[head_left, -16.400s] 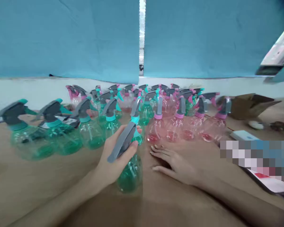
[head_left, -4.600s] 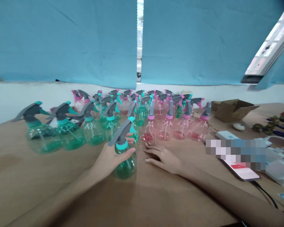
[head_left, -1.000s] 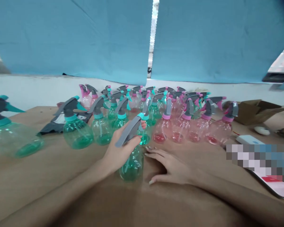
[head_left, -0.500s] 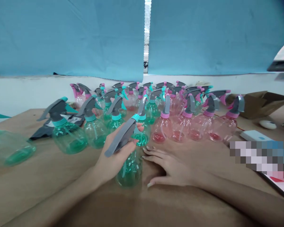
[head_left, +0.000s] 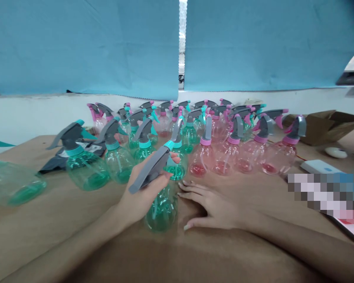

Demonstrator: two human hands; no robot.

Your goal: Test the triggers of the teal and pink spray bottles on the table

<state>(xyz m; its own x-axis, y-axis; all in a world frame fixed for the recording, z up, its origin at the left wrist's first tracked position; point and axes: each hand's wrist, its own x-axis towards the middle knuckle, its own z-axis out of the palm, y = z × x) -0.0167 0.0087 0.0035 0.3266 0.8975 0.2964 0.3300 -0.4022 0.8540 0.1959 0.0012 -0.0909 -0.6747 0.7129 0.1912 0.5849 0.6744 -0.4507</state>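
Note:
My left hand [head_left: 141, 194] is closed round the neck of a green spray bottle [head_left: 162, 210] with a grey trigger head [head_left: 149, 169], which stands on the brown table [head_left: 47, 232] in front of me. My right hand [head_left: 212, 202] lies flat on the table just right of that bottle, fingers stretched out and holding nothing. Behind them stand rows of green spray bottles [head_left: 85, 169] on the left and pink spray bottles [head_left: 227, 155] on the right.
A black packet [head_left: 59, 163] lies behind the left green bottles. At the right are a brown cardboard box [head_left: 327, 125], a white box [head_left: 320, 167], a small white oval object [head_left: 336, 152] and a pixelated patch. Blue curtains [head_left: 82, 47] hang behind a white ledge.
Almost nothing differs over the last second: my left hand keeps its grip on the green bottle and my right hand stays flat beside it. The view has shifted slightly.

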